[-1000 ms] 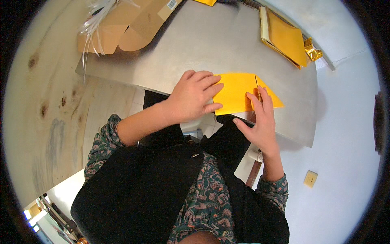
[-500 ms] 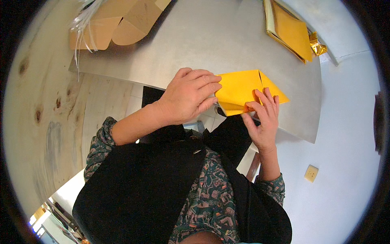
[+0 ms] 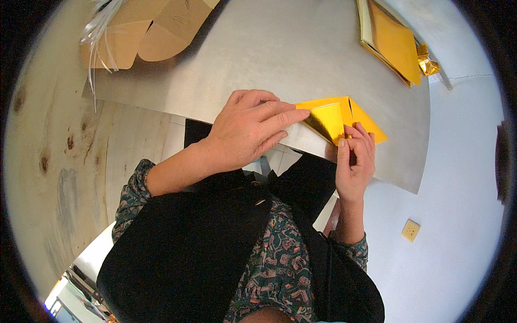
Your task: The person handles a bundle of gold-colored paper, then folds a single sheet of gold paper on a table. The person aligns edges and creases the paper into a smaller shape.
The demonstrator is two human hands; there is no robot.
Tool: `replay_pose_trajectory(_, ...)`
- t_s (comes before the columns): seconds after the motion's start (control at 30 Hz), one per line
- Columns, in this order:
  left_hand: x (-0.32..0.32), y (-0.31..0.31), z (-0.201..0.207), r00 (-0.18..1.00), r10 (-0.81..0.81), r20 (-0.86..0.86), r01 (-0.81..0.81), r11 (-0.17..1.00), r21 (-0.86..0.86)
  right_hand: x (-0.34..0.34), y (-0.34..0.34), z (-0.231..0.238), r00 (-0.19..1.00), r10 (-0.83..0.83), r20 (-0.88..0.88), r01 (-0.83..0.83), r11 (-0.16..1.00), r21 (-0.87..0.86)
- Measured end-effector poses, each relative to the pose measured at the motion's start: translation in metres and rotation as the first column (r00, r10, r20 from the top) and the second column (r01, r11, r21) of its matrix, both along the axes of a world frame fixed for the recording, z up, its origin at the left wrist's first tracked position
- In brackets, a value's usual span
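A piece of folded yellow paper (image 3: 368,127) with a shiny gold face lies near the front edge of the metal table. One flap is lifted and folded over, showing its gleaming side. My left hand (image 3: 245,126) rests at the paper's left end, palm down. One of its fingers stretches onto the paper, with the thumb apart below, so it is open. Thumb and fingers of my right hand (image 3: 355,161) pinch the near corner of the flap. The paper's left end is partly hidden under my left fingers.
On the metal table (image 3: 258,48), a stack of golden-yellow paper (image 3: 396,46) lies at the far right beside a crumpled gold foil piece (image 3: 428,61). An open cardboard box (image 3: 167,40) with white plastic strips (image 3: 101,32) is far left. A wooden surface (image 3: 64,177) adjoins the left.
My right hand has drawn the paper's near edge up and over, exposing a shiny gold flap. My left hand has loosened from the left edge, one finger now reaching onto the paper.
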State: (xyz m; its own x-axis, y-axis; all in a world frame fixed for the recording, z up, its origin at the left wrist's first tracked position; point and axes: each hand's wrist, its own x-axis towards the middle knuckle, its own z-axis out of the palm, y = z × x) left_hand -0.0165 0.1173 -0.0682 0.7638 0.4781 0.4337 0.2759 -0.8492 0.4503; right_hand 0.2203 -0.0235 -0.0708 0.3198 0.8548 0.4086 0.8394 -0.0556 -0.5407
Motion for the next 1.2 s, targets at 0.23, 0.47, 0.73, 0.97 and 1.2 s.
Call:
replay_pose_trajectory(0.23, -0.0011, 0.0013, -0.0007, 0.998, -0.016, -0.062, 0.017, 1.000, 0.007, -0.0011, 0.0024, -0.0029, 0.999, -0.042, -0.034, 0.043, 0.998, 0.035)
replay_pose_trajectory(0.47, -0.0004, 0.0013, 0.0017, 0.997, 0.013, -0.078, -0.014, 1.000, -0.012, -0.0012, 0.0034, -0.0023, 0.997, -0.067, -0.026, 0.067, 0.998, 0.018)
replay_pose_trajectory(0.73, -0.0089, 0.0059, 0.0035, 0.994, -0.017, -0.106, 0.017, 1.000, -0.002, -0.0031, 0.0026, 0.0015, 0.996, -0.085, -0.037, 0.084, 0.996, -0.024)
replay_pose_trajectory(0.97, -0.0088, 0.0066, 0.0022, 0.996, -0.018, -0.084, 0.012, 0.997, -0.071, -0.0048, 0.0033, 0.0007, 0.990, -0.117, -0.080, 0.115, 0.993, -0.024)
replay_pose_trajectory(1.2, -0.0061, 0.0061, 0.0011, 0.996, -0.008, -0.089, 0.000, 0.996, -0.089, -0.0069, 0.0044, 0.0007, 0.984, -0.146, -0.098, 0.144, 0.989, -0.029)
